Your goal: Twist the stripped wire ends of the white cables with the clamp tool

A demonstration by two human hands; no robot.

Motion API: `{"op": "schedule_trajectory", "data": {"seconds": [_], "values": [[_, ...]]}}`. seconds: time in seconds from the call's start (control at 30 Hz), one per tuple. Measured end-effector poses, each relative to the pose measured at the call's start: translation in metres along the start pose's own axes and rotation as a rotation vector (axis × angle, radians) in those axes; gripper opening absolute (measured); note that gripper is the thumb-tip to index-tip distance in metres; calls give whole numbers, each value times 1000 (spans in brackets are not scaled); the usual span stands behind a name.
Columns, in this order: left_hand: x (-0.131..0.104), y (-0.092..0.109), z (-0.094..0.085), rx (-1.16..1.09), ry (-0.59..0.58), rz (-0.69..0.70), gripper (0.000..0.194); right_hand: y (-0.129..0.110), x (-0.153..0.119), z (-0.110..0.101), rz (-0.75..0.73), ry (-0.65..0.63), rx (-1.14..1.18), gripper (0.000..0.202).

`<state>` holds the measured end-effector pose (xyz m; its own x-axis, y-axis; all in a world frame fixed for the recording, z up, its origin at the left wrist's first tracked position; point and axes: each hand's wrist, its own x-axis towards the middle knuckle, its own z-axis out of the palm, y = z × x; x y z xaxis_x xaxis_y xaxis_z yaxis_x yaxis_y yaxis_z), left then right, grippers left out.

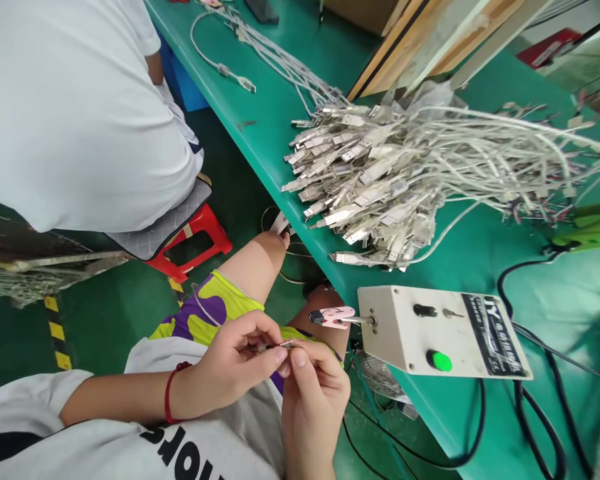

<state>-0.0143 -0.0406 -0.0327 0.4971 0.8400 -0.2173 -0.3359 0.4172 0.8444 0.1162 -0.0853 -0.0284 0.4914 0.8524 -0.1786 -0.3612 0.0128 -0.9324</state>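
Note:
My left hand (233,363), with a red band at its wrist, pinches a thin cable end (267,347) between thumb and fingers above my lap. Touching its fingertips, my right hand (316,380) is closed in a pinch on the fine wire tips of the same cable. The wire ends are mostly hidden by the fingers. Part of a pale cable (207,307) loops over the patterned shorts behind my left hand. Right of both hands, a white box (430,330) with a green button sits at the table edge, a pink clip (336,316) on its metal rod.
A large pile of USB cables (380,173) covers the green table (265,127). More cables (275,53) lie at its far end. Black cords (483,427) trail from the box. At left a person in white (90,113) sits on a red stool (200,240).

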Motion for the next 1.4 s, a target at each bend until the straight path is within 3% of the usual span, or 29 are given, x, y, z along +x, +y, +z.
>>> {"op": "schedule_trajectory", "data": {"seconds": [0.17, 0.33, 0.5, 0.6, 0.8, 0.97, 1.1, 1.4], "values": [[9, 2, 2, 16, 16, 38, 19, -2, 6, 0, 35, 2, 32, 17], [19, 3, 5, 91, 153, 171, 15, -4, 17, -6, 56, 39, 108, 12], [30, 3, 12, 107, 232, 249, 17, -5, 34, -17, 71, 82, 92, 31], [35, 1, 15, 127, 239, 266, 20, -9, 39, -18, 75, 100, 107, 42], [42, 1, 20, 149, 260, 345, 28, -19, 38, -17, 247, 96, 169, 55], [43, 0, 21, 130, 227, 347, 23, -13, 40, -23, 199, 88, 101, 47], [41, -7, 19, 133, 211, 309, 20, -11, 43, -19, 108, 159, 97, 39], [41, -15, 15, 94, 193, 270, 19, -16, 44, -15, 126, 144, 101, 41]]}}
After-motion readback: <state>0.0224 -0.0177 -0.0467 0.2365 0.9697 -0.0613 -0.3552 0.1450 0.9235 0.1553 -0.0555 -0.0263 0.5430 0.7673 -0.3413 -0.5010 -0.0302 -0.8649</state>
